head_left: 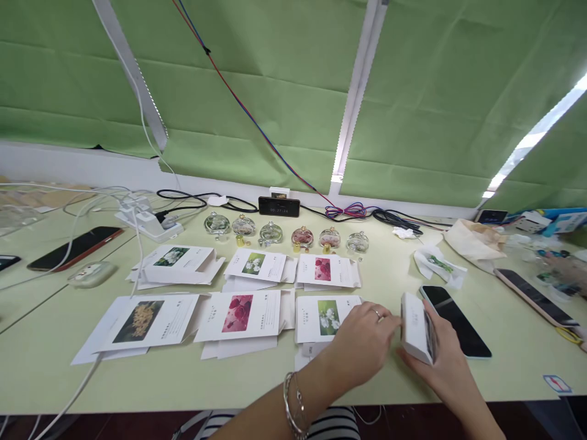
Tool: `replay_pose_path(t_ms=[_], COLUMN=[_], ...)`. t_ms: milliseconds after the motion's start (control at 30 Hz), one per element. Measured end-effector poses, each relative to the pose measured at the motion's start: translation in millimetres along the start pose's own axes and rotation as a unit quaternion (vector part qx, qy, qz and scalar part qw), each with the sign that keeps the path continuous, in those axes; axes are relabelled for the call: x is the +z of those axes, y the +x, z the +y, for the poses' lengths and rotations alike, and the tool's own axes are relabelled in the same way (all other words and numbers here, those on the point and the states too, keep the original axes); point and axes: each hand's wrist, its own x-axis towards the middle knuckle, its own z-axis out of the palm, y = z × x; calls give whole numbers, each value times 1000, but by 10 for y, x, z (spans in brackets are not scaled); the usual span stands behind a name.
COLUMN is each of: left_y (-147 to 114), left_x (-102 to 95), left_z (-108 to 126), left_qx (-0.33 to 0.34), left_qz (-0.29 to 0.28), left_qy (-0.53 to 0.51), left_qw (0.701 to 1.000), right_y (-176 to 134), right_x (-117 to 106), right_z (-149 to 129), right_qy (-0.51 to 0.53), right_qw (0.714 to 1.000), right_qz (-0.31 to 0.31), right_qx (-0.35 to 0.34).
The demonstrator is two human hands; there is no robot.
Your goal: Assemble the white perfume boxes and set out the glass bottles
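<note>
My right hand [438, 348] grips a small white box [415, 329] with print on its top face and a dark picture along its side. My left hand [364, 339], with a ring on one finger, is closed with its fingertips at the box's left side; what they pinch is hidden. Just beside my left hand lies a flattened white carton with a white-flower picture [328, 319]. Left of it are a carton with a pink picture [238, 313] and one with a yellow-flower picture [140, 322].
Behind the cartons stands a row of several round glass bottles [270, 233] with loose caps in front. A propped phone [279, 206] shows a timer. A dark phone [455, 321] lies beside my right hand. Crumpled paper [439, 267], a power strip [149, 223] and cables surround the work area.
</note>
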Motion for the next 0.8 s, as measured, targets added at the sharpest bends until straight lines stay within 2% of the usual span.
replay_pose_path(t_ms=[133,367,467,667,800], left_y=[135,178,191,273,360], left_x=[-47,125,136,112,148], left_z=[90,-18,1,110,151], left_qx=[-11,-43,-59,-87,-124], left_qz=[9,-108,-112,-111,-93], left_qy=[-63,6,-35,-192,-227], left_qw=[998,993,991,971,961], right_y=[-17,-154,-182,-216,-219], right_x=[14,-17,-7,47,78], right_z=[-10,73,147,214,209], right_qy=[-34,-36,2,136,158], right_qw=[998,999,1000,988,984], right_qz=[20,9,7,32,54], right_qx=[-39,-34,1,59,56])
